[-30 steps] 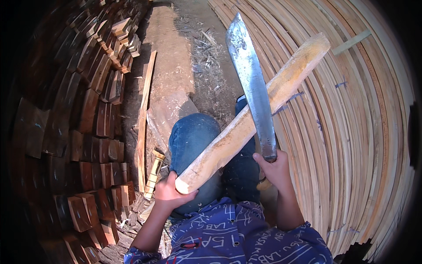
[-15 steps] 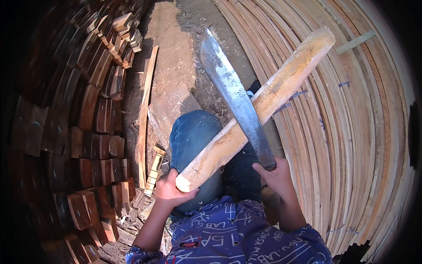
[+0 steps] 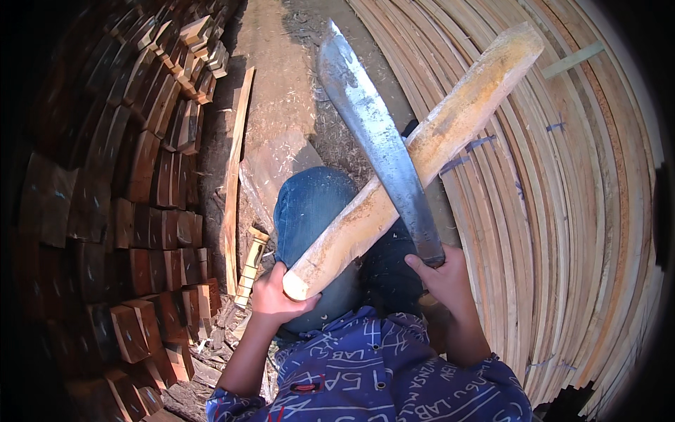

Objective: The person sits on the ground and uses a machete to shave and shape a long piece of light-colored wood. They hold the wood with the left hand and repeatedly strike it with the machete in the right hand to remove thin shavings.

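Observation:
My left hand (image 3: pixel 280 294) is closed round the near end of a rough, pale piece of wood (image 3: pixel 450 133), which slants up to the far right across my lap. In my right hand (image 3: pixel 448 276) is a machete (image 3: pixel 365 125), gripped at its handle, which the fingers mostly hide. Its broad, worn steel blade points up and to the left, crossing over the wood near its middle. Whether blade and wood touch there I cannot tell. Below the wood shows my bent knee (image 3: pixel 315 200) in blue jeans.
Stacked dark timber blocks (image 3: pixel 148 169) rise along the left. Long sawn boards (image 3: pixel 555 211) lie in a large pile on the right. Between them a narrow plank (image 3: pixel 239 169) and a yellowish tool-like object (image 3: pixel 250 267) lie on dirt ground strewn with wood chips.
The machete and the wood have shifted slightly upward in view, the wood's far end most. Both hands keep their hold.

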Demonstrator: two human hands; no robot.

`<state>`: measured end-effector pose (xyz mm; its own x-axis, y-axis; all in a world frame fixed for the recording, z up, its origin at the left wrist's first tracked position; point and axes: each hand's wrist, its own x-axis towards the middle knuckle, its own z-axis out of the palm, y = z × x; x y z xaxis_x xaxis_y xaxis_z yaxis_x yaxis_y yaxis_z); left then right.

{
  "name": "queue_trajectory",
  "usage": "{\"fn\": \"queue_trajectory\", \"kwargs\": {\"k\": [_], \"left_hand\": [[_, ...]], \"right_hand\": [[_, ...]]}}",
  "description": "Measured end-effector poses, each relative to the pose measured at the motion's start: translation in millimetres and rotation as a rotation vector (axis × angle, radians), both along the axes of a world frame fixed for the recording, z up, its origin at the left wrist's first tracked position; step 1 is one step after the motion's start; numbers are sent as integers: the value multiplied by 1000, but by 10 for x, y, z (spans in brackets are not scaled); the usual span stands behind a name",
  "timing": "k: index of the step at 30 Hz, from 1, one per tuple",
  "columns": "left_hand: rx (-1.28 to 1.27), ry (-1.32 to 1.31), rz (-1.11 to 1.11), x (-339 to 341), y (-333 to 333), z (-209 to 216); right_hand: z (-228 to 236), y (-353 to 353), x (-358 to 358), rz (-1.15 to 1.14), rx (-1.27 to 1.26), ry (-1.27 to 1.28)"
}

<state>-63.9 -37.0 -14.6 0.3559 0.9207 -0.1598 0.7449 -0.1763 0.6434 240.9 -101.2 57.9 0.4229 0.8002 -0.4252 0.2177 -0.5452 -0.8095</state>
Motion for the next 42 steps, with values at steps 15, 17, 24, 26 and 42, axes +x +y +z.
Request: {"fn": "queue_trajectory", "kwargs": {"k": [15, 17, 24, 26, 42], "left_hand": [[-24, -17, 6, 18, -13, 29], [-67, -39, 27, 18, -18, 58], [-55, 30, -39, -1, 25, 57], [-72, 69, -46, -3, 33, 117], [-75, 62, -53, 2, 64, 92]], "right_hand": [[-8, -66, -80, 187, -91, -167], [24, 29, -7, 85, 1, -143], [-149, 88, 71, -41, 53, -50], [-176, 50, 17, -30, 54, -88], [-254, 13, 181, -9, 177, -108]]}}
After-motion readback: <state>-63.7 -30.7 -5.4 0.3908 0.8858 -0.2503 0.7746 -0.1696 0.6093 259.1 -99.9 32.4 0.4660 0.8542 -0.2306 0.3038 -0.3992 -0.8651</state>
